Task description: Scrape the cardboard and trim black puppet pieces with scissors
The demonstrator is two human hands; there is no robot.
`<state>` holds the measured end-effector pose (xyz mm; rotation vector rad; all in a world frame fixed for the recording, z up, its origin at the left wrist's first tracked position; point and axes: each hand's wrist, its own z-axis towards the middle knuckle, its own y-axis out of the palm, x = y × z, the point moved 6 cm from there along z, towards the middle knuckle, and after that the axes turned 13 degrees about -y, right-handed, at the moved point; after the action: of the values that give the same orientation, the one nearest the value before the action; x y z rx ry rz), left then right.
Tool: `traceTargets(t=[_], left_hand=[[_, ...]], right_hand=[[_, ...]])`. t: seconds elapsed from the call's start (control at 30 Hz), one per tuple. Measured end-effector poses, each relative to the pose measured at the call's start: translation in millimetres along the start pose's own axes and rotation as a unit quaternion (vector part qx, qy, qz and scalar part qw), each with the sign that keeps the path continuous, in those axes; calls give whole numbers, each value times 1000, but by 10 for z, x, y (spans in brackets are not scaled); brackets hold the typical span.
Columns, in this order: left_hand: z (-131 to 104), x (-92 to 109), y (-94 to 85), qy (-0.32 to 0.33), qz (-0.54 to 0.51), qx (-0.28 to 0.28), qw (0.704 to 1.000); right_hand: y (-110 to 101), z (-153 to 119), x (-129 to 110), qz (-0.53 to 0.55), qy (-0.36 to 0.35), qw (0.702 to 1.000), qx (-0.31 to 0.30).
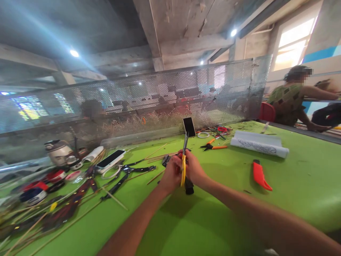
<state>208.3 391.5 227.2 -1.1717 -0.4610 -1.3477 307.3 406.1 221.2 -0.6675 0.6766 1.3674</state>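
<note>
Both of my hands meet near the middle of the view, above the green table. My right hand (193, 166) is closed on scissors (183, 167) with yellow handles, their blades pointing up and away from me. Close against them, my left hand (172, 173) is closed, its fingertips partly hidden; what it grips cannot be made out. A dark strip (189, 186) shows just below the hands. Behind my left hand lies a dark patterned piece (166, 160). Past the scissor tips stands a black-screened device (189, 127) with a pale frame.
The green table (221, 213) holds orange-handled pliers (213, 146), a white roll (259, 144) and a red tool (260, 175) on the right. Leftward are a phone (111, 158), thin sticks, dark strips and tape rolls. A perforated metal screen (160, 103) stands behind. A person (289, 96) sits far right.
</note>
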Motion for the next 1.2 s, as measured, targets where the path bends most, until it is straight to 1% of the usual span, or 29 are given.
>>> traceTargets(t=[0.03,0.1,0.17,0.23,0.3,0.33,0.4,0.5,0.63,0.7,0.77,0.83,0.93,1.07,1.2], left_hand=[[24,-21,-59,-5,15,11,1000],[86,-85,-228,-16,47,41,998],[153,-190,-434,-26,85,81,993],[209,-328,-595,-35,137,99,985],[241,-472,-662,-41,190,85,977],[245,-536,-666,-42,215,72,973],[235,-635,-641,-46,259,50,963],[202,-717,-581,-54,308,26,949],[182,-780,-538,-68,333,3,941],[191,-789,-543,-73,326,5,942],[211,-751,-571,-74,307,25,949],[233,-651,-614,-68,274,58,958],[249,-420,-664,-49,205,106,972],[229,-129,-667,-20,123,135,983],[188,2,-676,2,89,162,983]], right_hand=[[-63,59,27,8,7,1000,17],[-264,205,77,20,18,998,63],[-531,366,118,27,18,993,110],[-801,502,158,30,16,988,152],[-1005,586,203,31,16,982,184],[-1069,605,227,31,17,980,195],[-1111,610,273,32,22,979,202],[-1005,584,318,37,31,983,175],[-791,554,307,29,36,993,104],[-716,538,280,9,33,997,67],[-660,518,242,-17,24,999,32],[-609,495,193,-42,9,999,-1],[-519,459,95,-70,-17,996,-48],[-367,395,-84,-95,-54,987,-116],[-211,304,-241,-114,-88,972,-183]])
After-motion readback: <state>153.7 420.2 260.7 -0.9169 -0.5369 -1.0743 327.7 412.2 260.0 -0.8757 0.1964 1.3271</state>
